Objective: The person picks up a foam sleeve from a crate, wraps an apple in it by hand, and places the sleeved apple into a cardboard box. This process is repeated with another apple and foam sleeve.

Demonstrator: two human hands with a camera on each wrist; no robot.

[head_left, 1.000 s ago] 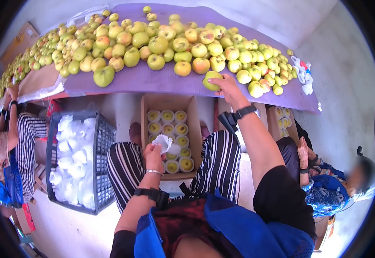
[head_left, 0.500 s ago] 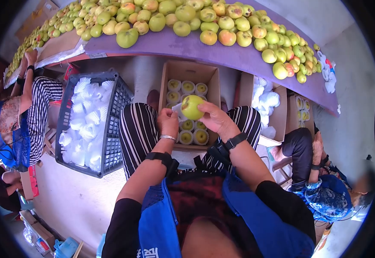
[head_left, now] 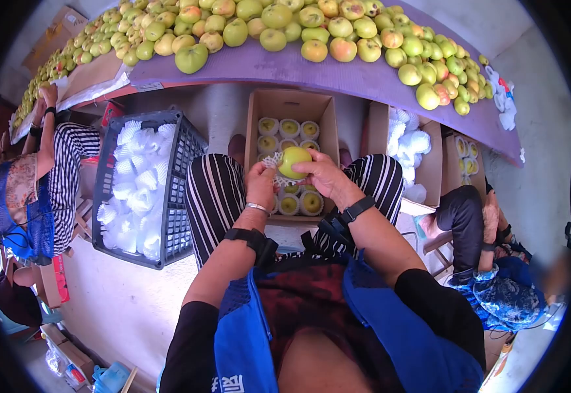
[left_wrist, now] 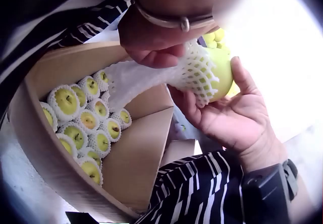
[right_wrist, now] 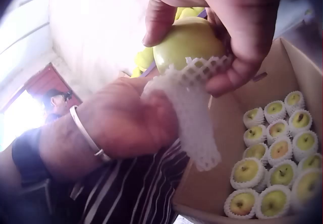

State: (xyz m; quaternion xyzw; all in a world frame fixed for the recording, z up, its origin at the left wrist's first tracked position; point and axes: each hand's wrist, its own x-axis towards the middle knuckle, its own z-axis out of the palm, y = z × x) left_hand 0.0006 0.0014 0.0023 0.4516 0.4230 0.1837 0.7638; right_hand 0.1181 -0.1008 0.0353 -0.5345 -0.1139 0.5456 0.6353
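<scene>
My right hand (head_left: 328, 177) grips a green apple (head_left: 294, 162) above the open carton (head_left: 328, 131). My left hand (head_left: 260, 187) pinches a white foam net (left_wrist: 194, 75) whose mouth is stretched round one end of the apple. In the right wrist view the net (right_wrist: 194, 118) covers only the apple's lower part, its tail hanging down past my left fingers. The apple's upper side is bare between the right thumb and fingers. Below, rows of apples in foam nets (right_wrist: 280, 151) sit inside the carton.
A purple-covered table (head_left: 259, 65) heaped with loose apples spans the front. A black crate (head_left: 167, 196) of foam nets stands left, a box of nets (head_left: 432, 160) right. People sit at both sides.
The right hand has brought an apple from the table edge down to the left hand. The net, earlier held apart from it, now surrounds one end of the apple.
</scene>
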